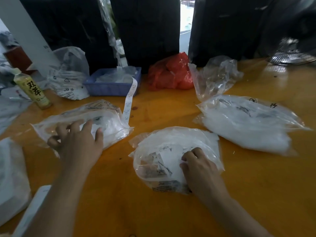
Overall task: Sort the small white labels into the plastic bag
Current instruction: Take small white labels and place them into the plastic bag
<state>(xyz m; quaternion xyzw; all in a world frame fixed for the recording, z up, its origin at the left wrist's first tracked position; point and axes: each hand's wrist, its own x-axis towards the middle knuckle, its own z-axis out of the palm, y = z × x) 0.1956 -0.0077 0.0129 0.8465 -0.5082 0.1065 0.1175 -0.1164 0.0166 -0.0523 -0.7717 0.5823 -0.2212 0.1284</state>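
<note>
Right hand (200,170) has its fingers (187,157) curled, pinching at loose white labels (166,157) in the open plastic bag (172,139) at bench (153,211) centre; left hand (77,142) rests on a second clear bag (102,113) to the left, fingers spread and relaxed, holding nothing. Best to pinch one label at a time, keep the bag mouth open, and pin the film down so it doesn't drag
</note>
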